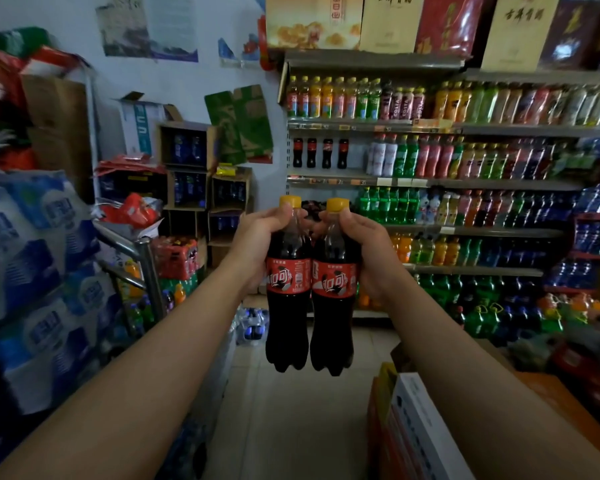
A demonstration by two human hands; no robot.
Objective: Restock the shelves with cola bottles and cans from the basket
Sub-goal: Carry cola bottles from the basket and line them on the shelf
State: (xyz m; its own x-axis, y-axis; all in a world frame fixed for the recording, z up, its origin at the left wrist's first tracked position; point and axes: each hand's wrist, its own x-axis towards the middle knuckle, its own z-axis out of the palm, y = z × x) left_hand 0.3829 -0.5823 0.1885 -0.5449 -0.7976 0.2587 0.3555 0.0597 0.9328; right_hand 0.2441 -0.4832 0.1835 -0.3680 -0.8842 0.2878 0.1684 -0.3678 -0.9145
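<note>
1. Your left hand (pixel 257 233) grips the left cola bottle (pixel 286 306) at the centre of the frame. The fingers are curled round its neck just under the yellow cap.
2. Your right hand (pixel 364 244) holds the right cola bottle (pixel 333 306) the same way, wrapped round the neck below its yellow cap, just right of centre.
3. Both bottles hang upright, side by side, and their red labels touch or nearly touch. Their bases are in the air above the tiled floor (pixel 291 410).
4. The shelves (pixel 465 183) fill the upper right and right of the frame, beyond the bottles you hold. They are packed with coloured drinks.
5. A row of four cola bottles (pixel 319 153) stands at the left end of the second shelf from the top. In the frame it sits directly above your hands.
6. Stacked packs of bottled water (pixel 32 254) take up the left edge of the frame.
7. Open cartons of blue bottles (pixel 187 168) are stacked in the middle left, against the wall.
8. Cardboard boxes (pixel 423 427) lie in the lower right corner, beside your right forearm.
</note>
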